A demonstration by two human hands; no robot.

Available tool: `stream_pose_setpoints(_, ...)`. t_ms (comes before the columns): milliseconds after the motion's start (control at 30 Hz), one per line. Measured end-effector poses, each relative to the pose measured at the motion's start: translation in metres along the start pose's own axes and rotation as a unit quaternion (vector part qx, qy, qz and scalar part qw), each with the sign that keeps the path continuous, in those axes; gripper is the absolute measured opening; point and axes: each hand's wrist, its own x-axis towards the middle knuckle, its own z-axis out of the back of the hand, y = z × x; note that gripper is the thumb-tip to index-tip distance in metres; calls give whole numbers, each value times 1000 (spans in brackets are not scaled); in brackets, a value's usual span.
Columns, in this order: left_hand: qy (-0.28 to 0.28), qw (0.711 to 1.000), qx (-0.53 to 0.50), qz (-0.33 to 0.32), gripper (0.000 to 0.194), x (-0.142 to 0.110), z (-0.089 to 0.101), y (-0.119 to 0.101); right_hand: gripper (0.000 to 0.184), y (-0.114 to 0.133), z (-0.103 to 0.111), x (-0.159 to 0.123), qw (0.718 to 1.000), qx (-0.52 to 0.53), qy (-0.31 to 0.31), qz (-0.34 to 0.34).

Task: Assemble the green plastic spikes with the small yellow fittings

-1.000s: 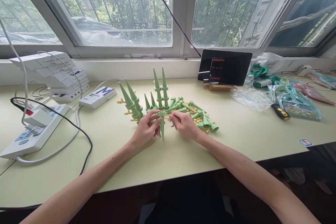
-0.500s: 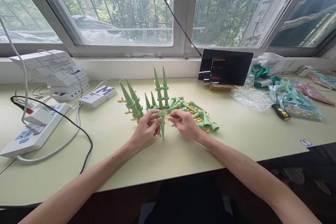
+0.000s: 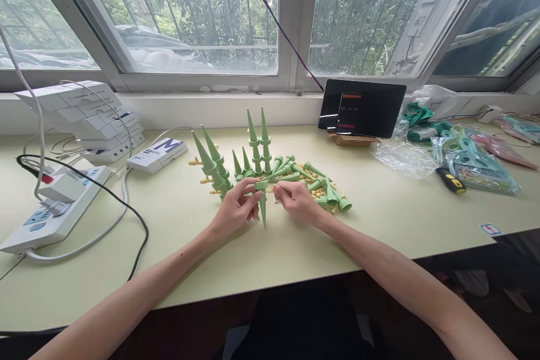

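My left hand point(image 3: 241, 202) is closed around the wide ribbed top of a green plastic plant watering spike point(image 3: 264, 211), which hangs tip downward. Just right of it, the thumb and fingers of my right hand point(image 3: 298, 201) pinch a small yellow valve point(image 3: 272, 188), mostly covered by the fingertips. Whether the valve touches the spike I cannot tell. Behind my hands, several green spikes point(image 3: 265, 143) stand upright, tips upward. More spikes with yellow valves point(image 3: 208, 163) stand at the left. A loose heap of green spikes point(image 3: 331, 194) and yellow valves lies behind my right hand.
White boxes point(image 3: 97, 118), a single white box point(image 3: 157, 155) and a power strip point(image 3: 59, 216) with cables lie at the left. A tablet point(image 3: 383, 108) with a phone leans at the back. At the right are a yellow-black handled tool point(image 3: 451, 181) and plastic-wrapped packs point(image 3: 485, 166).
The spike in my left hand has shifted slightly, its tip a little to the right. My right hand with the yellow valve has drawn back slightly from the spike.
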Motion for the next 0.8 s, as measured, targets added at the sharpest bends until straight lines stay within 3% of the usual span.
stream_pose_setpoints(133,-3,1000,-16,6,30,1,0,-2,38,1,0,0,999,26,-4,-21)
stream_pose_setpoints(400,-13,999,-46,11,28,2,1,-2,17,-1,0,0,999,43,-27,-8)
stream_pose_setpoints(800,5,1000,-10,-10,24,0,0,0,21,-3,1,-1,1000,8,-12,16)
